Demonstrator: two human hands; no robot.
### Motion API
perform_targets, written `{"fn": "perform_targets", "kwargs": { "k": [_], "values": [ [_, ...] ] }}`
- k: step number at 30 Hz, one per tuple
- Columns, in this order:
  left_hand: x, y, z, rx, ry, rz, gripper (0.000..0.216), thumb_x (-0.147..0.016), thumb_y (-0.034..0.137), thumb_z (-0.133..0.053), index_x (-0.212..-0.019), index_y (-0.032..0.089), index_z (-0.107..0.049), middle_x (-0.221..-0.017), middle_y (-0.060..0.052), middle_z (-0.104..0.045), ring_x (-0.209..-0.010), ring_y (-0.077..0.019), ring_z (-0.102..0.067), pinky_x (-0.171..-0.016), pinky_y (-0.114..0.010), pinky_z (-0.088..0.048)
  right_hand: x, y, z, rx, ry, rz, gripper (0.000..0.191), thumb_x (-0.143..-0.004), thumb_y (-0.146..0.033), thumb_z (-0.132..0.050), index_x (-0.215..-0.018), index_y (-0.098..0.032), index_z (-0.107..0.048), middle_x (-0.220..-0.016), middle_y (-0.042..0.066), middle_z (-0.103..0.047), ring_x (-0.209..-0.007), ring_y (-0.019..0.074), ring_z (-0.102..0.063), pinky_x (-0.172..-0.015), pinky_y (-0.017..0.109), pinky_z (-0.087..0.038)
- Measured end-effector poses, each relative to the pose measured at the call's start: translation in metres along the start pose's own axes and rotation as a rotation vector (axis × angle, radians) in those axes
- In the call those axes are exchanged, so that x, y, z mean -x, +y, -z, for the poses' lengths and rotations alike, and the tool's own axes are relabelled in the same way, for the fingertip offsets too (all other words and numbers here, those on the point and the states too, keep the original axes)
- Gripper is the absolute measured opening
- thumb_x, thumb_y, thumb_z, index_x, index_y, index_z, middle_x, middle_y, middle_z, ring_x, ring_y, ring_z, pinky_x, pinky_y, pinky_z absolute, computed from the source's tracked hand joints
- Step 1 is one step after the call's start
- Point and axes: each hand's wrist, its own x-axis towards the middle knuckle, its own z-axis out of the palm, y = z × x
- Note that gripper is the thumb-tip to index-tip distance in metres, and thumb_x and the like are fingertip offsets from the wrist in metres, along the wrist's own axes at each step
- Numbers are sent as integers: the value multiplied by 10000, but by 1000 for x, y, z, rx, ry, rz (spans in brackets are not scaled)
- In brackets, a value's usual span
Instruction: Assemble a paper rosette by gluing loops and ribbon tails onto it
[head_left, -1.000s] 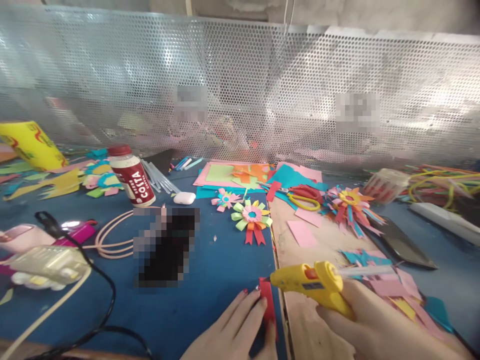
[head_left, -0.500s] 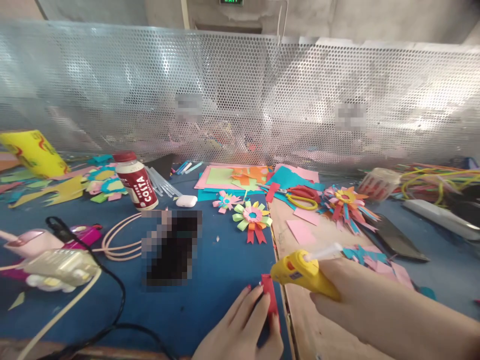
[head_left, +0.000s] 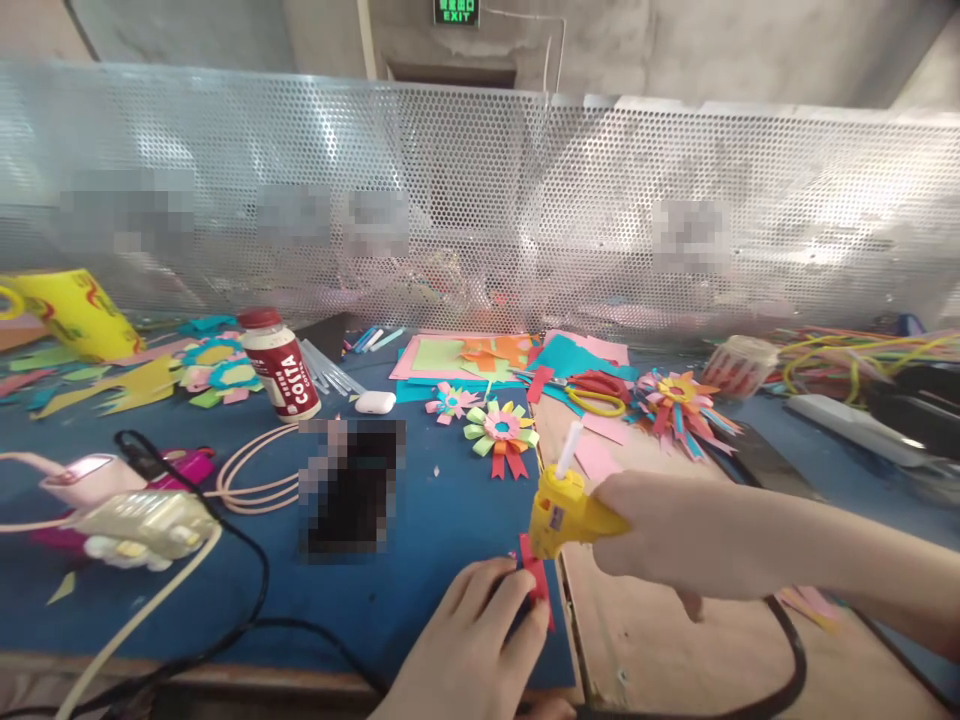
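My left hand (head_left: 476,635) rests on the blue table, its bent fingers holding down a red paper strip (head_left: 536,580) at the table's right edge. My right hand (head_left: 656,535) is wrapped around a yellow hot glue gun (head_left: 559,510). A white glue stick (head_left: 570,450) pokes up from its back. The gun points down at the upper part of the strip; its tip is hidden, so I cannot tell whether it touches. Beyond my hands lie a green, pink and red paper flower (head_left: 502,428) and a smaller pink and blue one (head_left: 453,401).
Red-and-yellow-handled scissors (head_left: 596,400) lie by coloured paper sheets (head_left: 431,357). A larger paper flower (head_left: 679,400) sits to the right. On the left stand a bottle (head_left: 281,365), a blurred dark phone (head_left: 360,490), a power strip (head_left: 146,520) and cables. A perforated metal screen (head_left: 465,220) closes off the back.
The glue gun has swung from nearly level to nose-down over the red strip, its glue stick now pointing up. My right hand has shifted left. The left hand stays on the strip.
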Motion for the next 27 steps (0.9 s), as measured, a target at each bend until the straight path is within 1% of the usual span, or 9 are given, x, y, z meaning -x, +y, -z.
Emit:
{"fn": "perform_targets", "kwargs": {
  "k": [4,7,11,14,17,20,23,25,27],
  "values": [
    [0,2,0,-3,18,-3,407,-743,486,-611,-994,167,-603,-936,-41,-629,-867,-211,-550,-764,-335,-474,8,9,5,-53,-4,-159,86,-729,-259,-512,-679,-202,-552,-512,-37,-526,-299,94,-494,-245,179,-224],
    [0,2,3,5,23,10,345,-790,441,-572,-1002,169,-596,-931,-30,-645,-839,-193,-565,-740,-320,-459,13,18,6,-167,40,-178,155,-773,-330,-484,-821,-202,-558,-624,-13,-589,-352,126,-562,-210,178,-229],
    [-5,4,18,86,47,22,186,-824,283,-531,-955,165,-589,-924,-40,-646,-807,-183,-577,-705,-310,-462,18,16,3,-400,62,-184,271,-820,-410,-464,-913,-174,-560,-472,-47,-530,-342,127,-544,-285,191,-342],
    [-20,9,39,323,-5,183,147,-831,199,-497,-956,175,-570,-885,-40,-643,-780,-166,-583,-690,-285,-466,20,-1,-5,-533,213,-146,338,-828,-472,-470,-835,-154,-584,-516,2,-595,-509,151,-621,-459,219,-451],
    [-46,13,59,720,-131,475,208,-865,300,-483,-1035,188,-528,-869,-32,-632,-769,-142,-589,-664,-250,-465,15,-28,-15,-673,390,-41,376,-807,-532,-493,-808,-169,-593,-720,42,-659,-649,154,-636,-502,213,-449],
    [-69,11,71,1050,-81,655,279,-892,413,-421,-1029,187,-510,-792,-13,-603,-665,-116,-567,-601,-234,-454,3,-60,-22,-849,242,52,422,-811,-588,-450,-853,-183,-561,-543,-17,-563,-420,134,-556,-359,222,-388],
    [-77,-1,85,1190,28,724,292,-878,435,-434,-953,163,-511,-673,7,-563,-572,-108,-536,-513,-224,-420,-15,-87,-21,-918,109,122,468,-828,-612,-397,-934,-176,-528,-469,-46,-498,-330,153,-515,-306,252,-380],
    [-73,-16,101,1128,107,762,267,-861,413,-479,-874,150,-524,-630,12,-559,-546,-97,-515,-511,-217,-403,-27,-96,-20,-878,69,262,523,-845,-629,-335,-954,-166,-553,-543,-8,-560,-440,177,-585,-404,293,-464],
    [-64,-40,124,971,216,839,264,-853,396,-503,-807,139,-542,-613,9,-561,-533,-82,-494,-520,-209,-382,-33,-98,-20,-782,82,378,577,-841,-655,-305,-933,-169,-603,-728,50,-648,-703,212,-648,-626,345,-522]
  ]
}}
